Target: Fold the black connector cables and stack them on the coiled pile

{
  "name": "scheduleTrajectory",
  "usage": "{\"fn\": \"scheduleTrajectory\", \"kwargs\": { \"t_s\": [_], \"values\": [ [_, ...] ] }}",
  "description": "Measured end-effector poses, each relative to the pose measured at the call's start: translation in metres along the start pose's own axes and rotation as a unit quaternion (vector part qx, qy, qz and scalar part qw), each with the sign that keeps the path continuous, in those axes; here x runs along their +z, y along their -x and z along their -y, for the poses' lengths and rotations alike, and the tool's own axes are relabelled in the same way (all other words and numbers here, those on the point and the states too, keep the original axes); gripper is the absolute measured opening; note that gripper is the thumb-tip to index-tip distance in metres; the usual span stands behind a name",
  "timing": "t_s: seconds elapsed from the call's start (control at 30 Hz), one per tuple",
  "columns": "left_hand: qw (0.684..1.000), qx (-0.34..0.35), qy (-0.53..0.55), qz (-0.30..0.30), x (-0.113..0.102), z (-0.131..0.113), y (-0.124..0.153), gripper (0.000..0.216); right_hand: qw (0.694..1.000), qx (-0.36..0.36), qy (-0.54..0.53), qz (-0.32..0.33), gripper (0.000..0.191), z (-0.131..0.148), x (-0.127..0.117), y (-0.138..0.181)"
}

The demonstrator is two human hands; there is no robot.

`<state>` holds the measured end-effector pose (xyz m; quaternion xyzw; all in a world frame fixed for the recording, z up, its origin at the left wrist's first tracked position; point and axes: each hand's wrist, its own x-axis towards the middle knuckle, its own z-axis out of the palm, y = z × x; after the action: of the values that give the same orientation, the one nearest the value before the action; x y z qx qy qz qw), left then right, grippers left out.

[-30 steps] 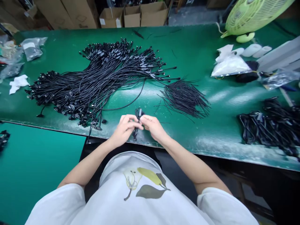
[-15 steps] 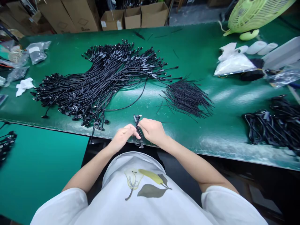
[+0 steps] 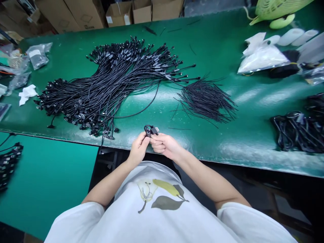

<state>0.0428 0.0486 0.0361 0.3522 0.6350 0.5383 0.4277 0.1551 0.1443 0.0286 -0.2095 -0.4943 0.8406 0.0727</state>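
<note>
A coiled black USB cable is held up at the near edge of the green table, its connector end pointing up and right. My left hand grips it from the left, thumb on top. From the right, my right hand has its fingers curled against the same cable. Most of the coil is hidden behind my fingers. Beyond my hands lies a large heap of loose black cables. Thin black ties form a pile to its right.
Bundled black cables lie at the right. A white plastic bag and a yellow-green fan stand at the back right. Plastic bags are at the far left, with cardboard boxes behind the table.
The coiled cable has been lifted and tipped, so its connector now points right. Both hands have closed in around it, the right hand turning with its fingers curled under. The view has shifted slightly.
</note>
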Motion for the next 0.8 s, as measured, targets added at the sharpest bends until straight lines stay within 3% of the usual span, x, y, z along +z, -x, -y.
{"fn": "scheduleTrajectory", "kwargs": {
  "t_s": [0.07, 0.13, 0.23, 0.27, 0.33, 0.4, 0.47, 0.6, 0.7, 0.8],
  "values": [
    [0.998, -0.012, 0.062, 0.005, -0.001, -0.007, -0.003, 0.029, 0.998, 0.035, -0.04, 0.022, 0.045, 0.001, -0.003, 0.005],
    [0.988, -0.035, 0.148, -0.022, -0.003, -0.013, -0.009, 0.025, 0.998, 0.012, 0.048, -0.03, 0.046, 0.004, -0.008, 0.012],
    [0.966, -0.089, 0.238, -0.049, -0.003, -0.019, -0.015, 0.025, 0.949, -0.141, 0.21, -0.189, 0.036, 0.016, -0.015, 0.017],
    [0.962, -0.112, 0.246, -0.026, 0.0, -0.02, -0.015, 0.028, 0.927, -0.196, 0.236, -0.215, 0.037, 0.02, -0.015, 0.017],
    [0.956, -0.159, 0.237, 0.061, 0.006, -0.021, -0.011, 0.036, 0.909, -0.26, 0.261, -0.192, 0.047, 0.027, -0.013, 0.013],
    [0.945, -0.185, 0.221, 0.152, 0.013, -0.021, -0.005, 0.043, 0.91, -0.269, 0.271, -0.16, 0.031, 0.03, -0.007, 0.007],
    [0.938, -0.189, 0.213, 0.195, 0.017, -0.022, 0.0, 0.047, 0.911, -0.263, 0.255, -0.189, 0.022, 0.03, -0.002, 0.001],
    [0.93, -0.215, 0.248, 0.166, 0.019, -0.02, 0.003, 0.046, 0.909, -0.259, 0.197, -0.26, 0.025, 0.022, 0.003, -0.007],
    [0.918, -0.247, 0.284, 0.128, 0.021, -0.013, 0.005, 0.05, 0.909, -0.249, 0.193, -0.275, 0.026, 0.017, 0.003, -0.009],
    [0.915, -0.263, 0.284, 0.116, 0.026, -0.009, 0.011, 0.057, 0.931, -0.22, 0.13, -0.26, 0.03, 0.013, 0.001, -0.011]
  ]
}}
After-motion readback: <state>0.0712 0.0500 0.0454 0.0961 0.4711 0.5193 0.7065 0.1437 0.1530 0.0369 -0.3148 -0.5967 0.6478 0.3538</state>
